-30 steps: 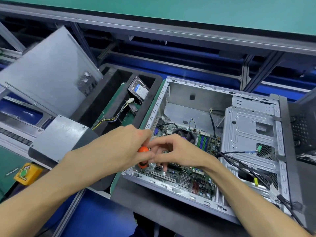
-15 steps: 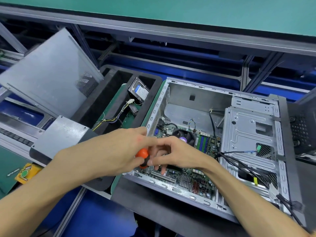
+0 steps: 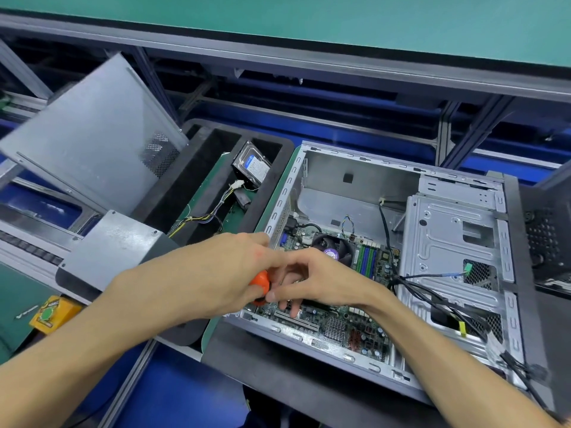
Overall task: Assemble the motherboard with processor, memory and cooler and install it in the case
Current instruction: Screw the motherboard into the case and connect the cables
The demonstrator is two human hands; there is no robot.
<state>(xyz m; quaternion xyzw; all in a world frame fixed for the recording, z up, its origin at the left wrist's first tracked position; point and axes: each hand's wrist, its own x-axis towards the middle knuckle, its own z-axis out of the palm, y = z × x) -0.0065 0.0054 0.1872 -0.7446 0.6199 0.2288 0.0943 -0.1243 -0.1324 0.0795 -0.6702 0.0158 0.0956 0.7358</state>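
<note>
Gripping the orange-handled screwdriver, the left hand was curled round it at the case's seven o'clock corner, while the right hand was pinched at the handle, fingertips reaching down to the motherboard (already seated inside, cooler and memory fitted). A slipped tip could gouge the board; the shaft was hidden, so alignment could not be judged.

hands gripping screwdriver, motherboard, case
</note>
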